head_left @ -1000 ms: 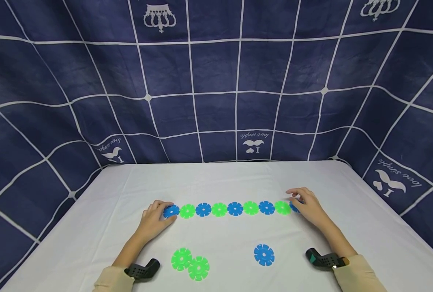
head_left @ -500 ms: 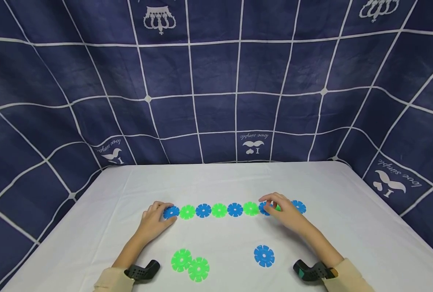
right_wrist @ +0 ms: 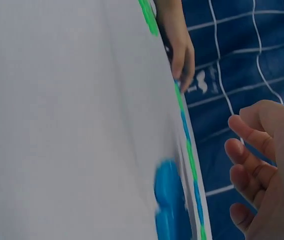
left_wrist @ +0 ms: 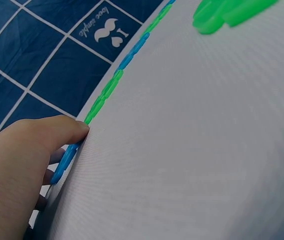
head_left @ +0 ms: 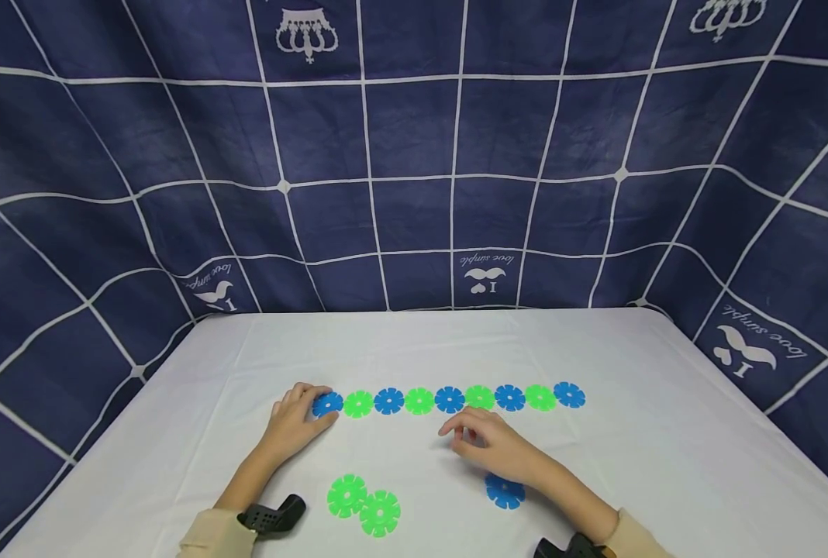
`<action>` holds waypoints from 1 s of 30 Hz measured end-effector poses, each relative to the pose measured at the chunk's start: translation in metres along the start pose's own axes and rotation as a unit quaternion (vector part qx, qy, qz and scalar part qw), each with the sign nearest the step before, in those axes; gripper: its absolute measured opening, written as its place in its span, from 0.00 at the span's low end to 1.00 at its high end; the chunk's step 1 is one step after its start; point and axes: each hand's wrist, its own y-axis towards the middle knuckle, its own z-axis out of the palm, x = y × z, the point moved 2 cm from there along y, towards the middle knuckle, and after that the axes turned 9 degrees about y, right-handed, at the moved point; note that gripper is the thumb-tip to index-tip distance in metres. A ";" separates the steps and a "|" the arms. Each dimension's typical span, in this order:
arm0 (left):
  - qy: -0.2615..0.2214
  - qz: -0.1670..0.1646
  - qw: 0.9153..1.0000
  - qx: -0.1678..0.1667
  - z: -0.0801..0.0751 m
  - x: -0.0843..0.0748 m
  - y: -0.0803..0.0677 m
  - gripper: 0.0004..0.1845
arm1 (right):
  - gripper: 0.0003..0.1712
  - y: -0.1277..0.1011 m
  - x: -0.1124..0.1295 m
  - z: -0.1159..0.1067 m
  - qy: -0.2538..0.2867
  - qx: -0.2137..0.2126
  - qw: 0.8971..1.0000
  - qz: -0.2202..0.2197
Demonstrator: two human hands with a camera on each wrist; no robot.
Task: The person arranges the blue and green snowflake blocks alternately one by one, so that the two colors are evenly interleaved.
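**Two hands at a row of plastic discs on a white table**

A person sits at a table (head_left: 665, 465) covered in white cloth, with dark blue patterned fabric hung behind and to both sides. Across the middle of the table, parallel to the far edge, runs a row of notched discs (head_left: 449, 399), nine in all, alternating blue and green and touching edge to edge.

The left hand (head_left: 291, 422) rests at the row's left end, its thumb and fingertips holding the end blue disc (head_left: 328, 404) against the cloth. The right hand (head_left: 498, 449) hovers just on the near side of the row, towards its middle, fingers loosely curled and holding nothing.

Just beside the right wrist, towards the near edge, lies a loose blue disc (head_left: 505, 493), partly covered by the forearm. Two green discs (head_left: 363, 504) lie overlapping near the near edge, closer to the left arm.

A likely risk: the right forearm could drag the loose blue disc along, or a sweeping finger could knock the row out of line, since the discs appear merely to lie together.
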 end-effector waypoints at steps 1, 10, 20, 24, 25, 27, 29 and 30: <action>0.000 0.000 1.000 0.000 0.000 0.000 0.000 0.26 | 0.10 0.000 0.002 0.004 0.000 0.008 1.000 -0.003; -0.001 -0.001 1.000 -0.001 -0.001 -0.001 0.001 0.26 | 0.09 0.001 0.013 0.032 0.024 0.047 0.998 -0.028; -0.001 0.002 1.000 -0.001 0.002 0.002 -0.001 0.26 | 0.09 -0.002 0.018 0.059 0.073 0.089 0.992 -0.060; 0.000 0.005 1.000 -0.009 0.002 0.002 0.000 0.26 | 0.10 -0.003 0.021 0.065 0.033 0.087 0.993 -0.066; 0.000 0.005 1.000 -0.009 0.002 0.002 0.000 0.26 | 0.10 -0.004 0.022 0.065 0.023 0.087 0.994 -0.065; 0.002 0.004 1.000 -0.008 0.001 0.002 0.001 0.26 | 0.12 -0.004 0.023 0.067 0.016 0.094 0.994 -0.062; 0.002 0.002 1.000 -0.004 0.001 0.002 0.001 0.26 | 0.13 -0.005 0.024 0.069 0.005 0.106 0.993 -0.060; 0.001 0.001 1.000 -0.003 0.001 0.002 0.001 0.26 | 0.14 -0.005 0.025 0.070 -0.003 0.111 0.992 -0.062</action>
